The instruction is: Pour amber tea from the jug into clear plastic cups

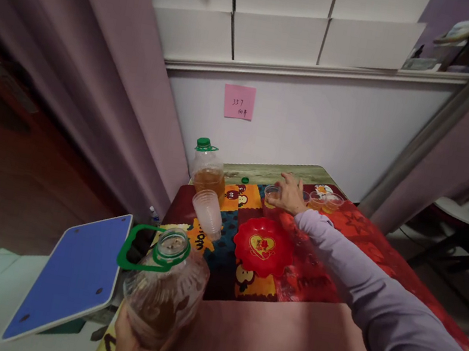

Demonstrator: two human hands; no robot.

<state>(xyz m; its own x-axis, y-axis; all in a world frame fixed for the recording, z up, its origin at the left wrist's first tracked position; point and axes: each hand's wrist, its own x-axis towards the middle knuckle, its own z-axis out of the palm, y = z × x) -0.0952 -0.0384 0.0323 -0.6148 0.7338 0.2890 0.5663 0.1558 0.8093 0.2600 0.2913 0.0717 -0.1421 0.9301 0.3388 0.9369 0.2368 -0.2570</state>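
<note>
My left hand [132, 346] grips the bottom of an open plastic jug [166, 290] with a green neck ring and handle, holding brownish liquid, close to the camera at the table's near left corner. My right hand [289, 193] reaches to the far side of the table, fingers closed round a small clear cup [271, 194]. Two more small cups [325, 201] with amber liquid stand just right of it. A stack of clear plastic cups [208, 212] lies tilted at the left. A second jug [207, 170] with a green cap stands behind the stack.
A red heart-pattern plate [264, 246] sits mid-table on a colourful cartoon tablecloth [334, 278]. A loose green cap [245, 180] lies at the back. A blue board [72, 274] leans at the left. Curtains flank the table; a pink note [238, 102] hangs on the wall.
</note>
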